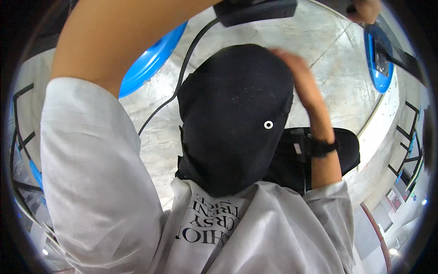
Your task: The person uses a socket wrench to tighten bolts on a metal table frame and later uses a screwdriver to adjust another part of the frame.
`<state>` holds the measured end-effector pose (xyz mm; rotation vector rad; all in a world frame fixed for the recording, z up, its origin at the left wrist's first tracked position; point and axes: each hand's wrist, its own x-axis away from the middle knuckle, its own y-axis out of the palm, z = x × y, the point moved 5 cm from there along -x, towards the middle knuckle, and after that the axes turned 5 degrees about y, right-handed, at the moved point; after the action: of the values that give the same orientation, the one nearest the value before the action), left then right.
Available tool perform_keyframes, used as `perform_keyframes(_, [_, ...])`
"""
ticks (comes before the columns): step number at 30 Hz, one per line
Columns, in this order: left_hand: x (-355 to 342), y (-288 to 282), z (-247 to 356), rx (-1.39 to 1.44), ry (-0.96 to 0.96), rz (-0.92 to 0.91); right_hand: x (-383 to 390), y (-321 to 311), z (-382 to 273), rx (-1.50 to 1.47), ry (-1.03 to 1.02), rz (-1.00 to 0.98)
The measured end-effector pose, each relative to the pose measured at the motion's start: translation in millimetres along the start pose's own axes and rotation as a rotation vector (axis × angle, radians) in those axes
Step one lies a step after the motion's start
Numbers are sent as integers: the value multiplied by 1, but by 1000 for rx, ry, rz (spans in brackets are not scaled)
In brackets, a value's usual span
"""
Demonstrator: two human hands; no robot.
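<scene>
In the middle rises a large, rounded, black fabric-covered shape (pixel 232 105) with a small white ring (pixel 268 124) on it. I cannot tell whether it is clothing over my leg or a separate item. My right hand (pixel 292 66) is at its upper right edge. The fingers are smeared by motion and partly hidden behind the fabric, so their grip does not show. A black band (pixel 319 148) circles the right wrist. My left arm (pixel 132 34) reaches up across the upper left, and its hand lies beyond the top edge.
A black box-like object (pixel 255 13) at the top has a black cable (pixel 187 59) curving down to the left. Blue rounded pieces (pixel 157 61) stand at the left and right. Another hand (pixel 366 10), whose owner I cannot tell, shows top right. Grey floor (pixel 335 55) lies behind.
</scene>
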<state>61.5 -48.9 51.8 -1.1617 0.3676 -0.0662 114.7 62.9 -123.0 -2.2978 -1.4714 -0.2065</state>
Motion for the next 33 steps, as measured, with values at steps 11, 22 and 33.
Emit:
perform_keyframes(11, [-29, 40, -25, -179, -133, 16, 55, -51, -99, 332, -659, 329])
perform_keyframes(22, [-26, 22, -13, -207, -137, -109, -8, -116, -33, -659, -335, 467])
perform_keyframes(33, [-29, 21, -7, -176, -200, -180, -18, -114, -25, -733, -399, 446])
